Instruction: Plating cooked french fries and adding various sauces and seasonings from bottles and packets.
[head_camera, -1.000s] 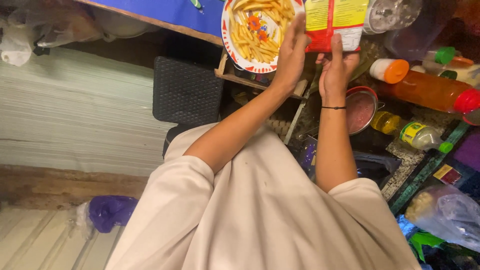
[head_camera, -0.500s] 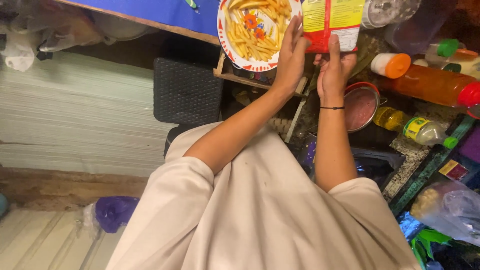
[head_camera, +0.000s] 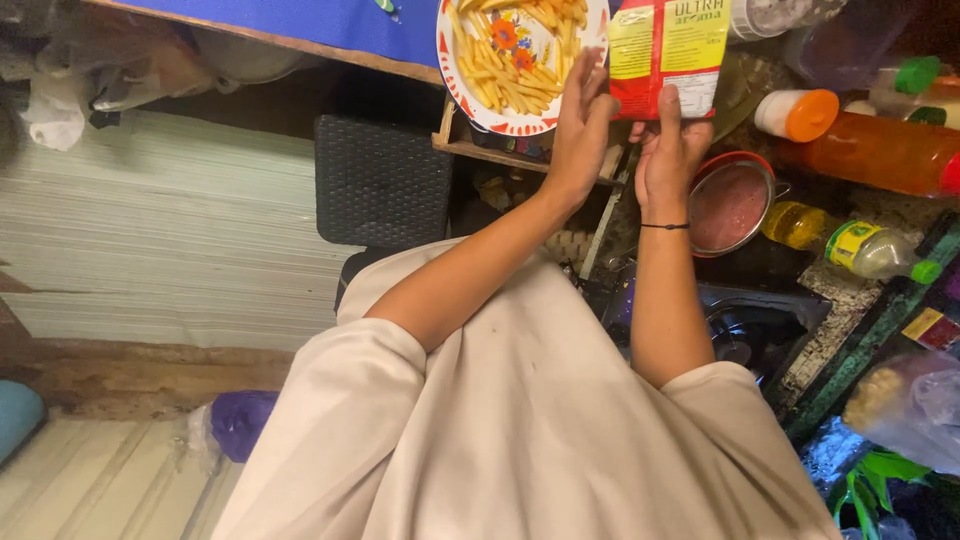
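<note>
A white plate with a red patterned rim (head_camera: 455, 70) holds yellow fries (head_camera: 520, 50) and hangs over the edge of a blue table (head_camera: 330, 25). My left hand (head_camera: 580, 125) grips the plate's right rim, its fingers lying between the plate and a packet. My right hand (head_camera: 668, 155), with a thin black band on the wrist, holds that red and yellow packet (head_camera: 665, 50) from below, thumb on its face. The two hands are side by side and almost touching.
A red-rimmed bowl of pink sauce (head_camera: 728, 205) sits right of my right wrist. Beyond it lie a bottle of orange liquid (head_camera: 880, 150) and a small yellow bottle (head_camera: 850, 240). A black woven seat (head_camera: 380, 180) stands under the table. A purple bag (head_camera: 240, 420) lies on the floor.
Both hands keep their hold on the plate and the packet. The view has shifted only slightly, with plate and packet still at the top edge.
</note>
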